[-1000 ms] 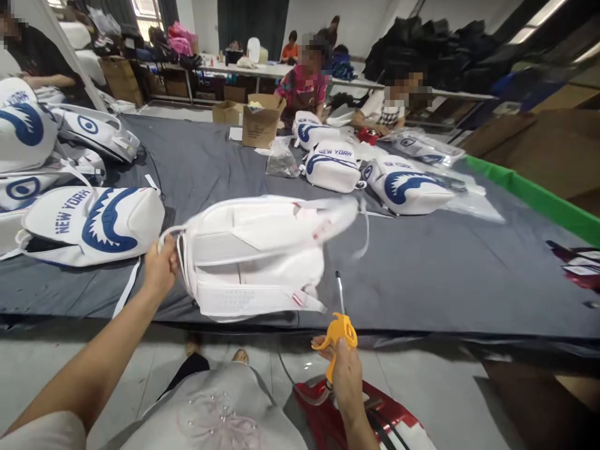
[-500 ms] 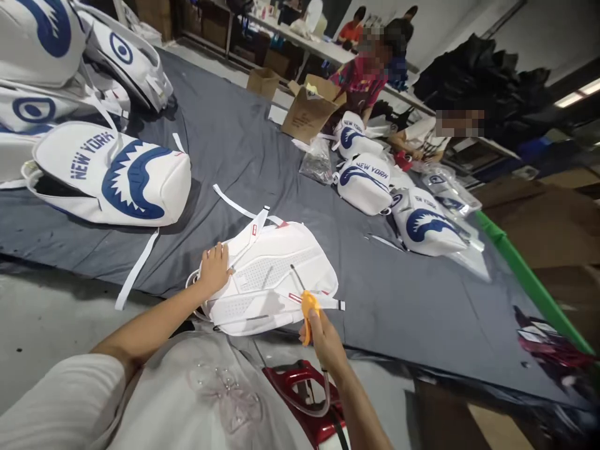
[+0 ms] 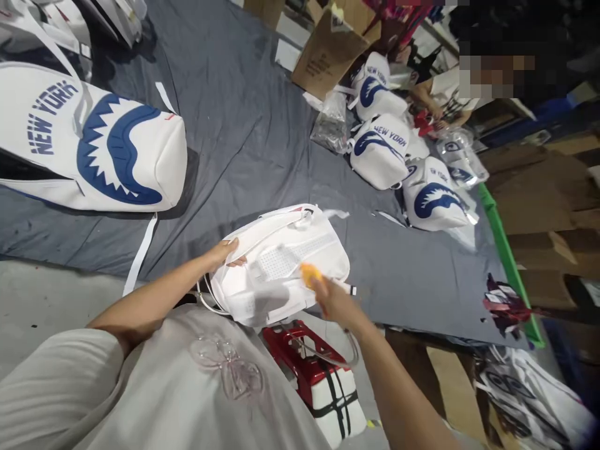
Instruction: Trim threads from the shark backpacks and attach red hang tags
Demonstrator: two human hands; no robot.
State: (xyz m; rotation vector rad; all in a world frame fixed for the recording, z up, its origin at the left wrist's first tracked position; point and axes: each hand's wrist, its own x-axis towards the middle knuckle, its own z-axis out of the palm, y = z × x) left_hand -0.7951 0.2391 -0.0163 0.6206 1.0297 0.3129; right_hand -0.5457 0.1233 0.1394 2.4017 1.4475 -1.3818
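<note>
Left hand pins the white backpack, back panel up, at the grey table's near edge, while right hand grips a yellow tool over it—work apparently mid-way, finished bags lying beyond.

White backpack: smooth leather-look, perforated mesh panel. Table cover: matt grey cloth. Box, upper centre: brown cardboard.

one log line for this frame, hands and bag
left hand: rests on white backpack edge | right hand: grips yellow tool over backpack | backpack: on grey table
</note>
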